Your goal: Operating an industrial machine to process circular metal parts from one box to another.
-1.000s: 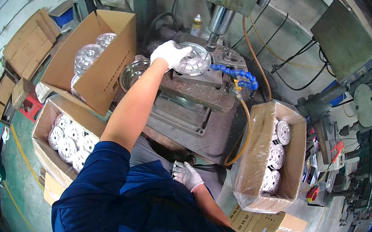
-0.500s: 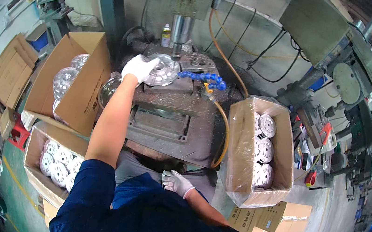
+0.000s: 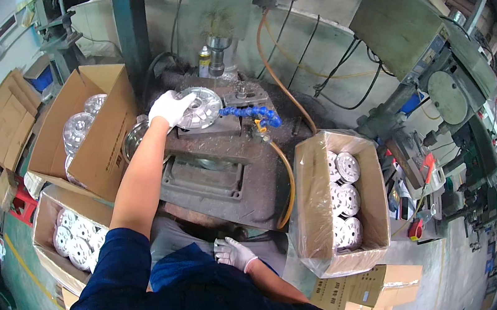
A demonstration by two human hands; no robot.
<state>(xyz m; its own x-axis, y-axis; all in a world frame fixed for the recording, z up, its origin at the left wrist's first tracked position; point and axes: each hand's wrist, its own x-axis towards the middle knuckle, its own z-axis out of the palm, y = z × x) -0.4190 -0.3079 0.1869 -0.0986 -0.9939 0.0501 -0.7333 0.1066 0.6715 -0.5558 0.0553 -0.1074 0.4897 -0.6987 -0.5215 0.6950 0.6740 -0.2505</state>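
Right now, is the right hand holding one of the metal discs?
No: the gloved right hand rests empty near the person's lap, while the left hand grips the metal disc on the machine table.

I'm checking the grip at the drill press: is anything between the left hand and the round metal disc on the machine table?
Nothing visible. The gloved left hand lies directly on the near-left edge of the ribbed metal disc. The blue segmented coolant hose sits on the disc's right side, away from the hand.

bright, even overhead light, soft shadows only. mild glare on the white glove of the left hand [image 3: 170,108] and on the shiny metal disc [image 3: 199,108] it grips. heavy fisheye bending toward the rim, black corners. centre sharp, edges smeared and slightly soft.
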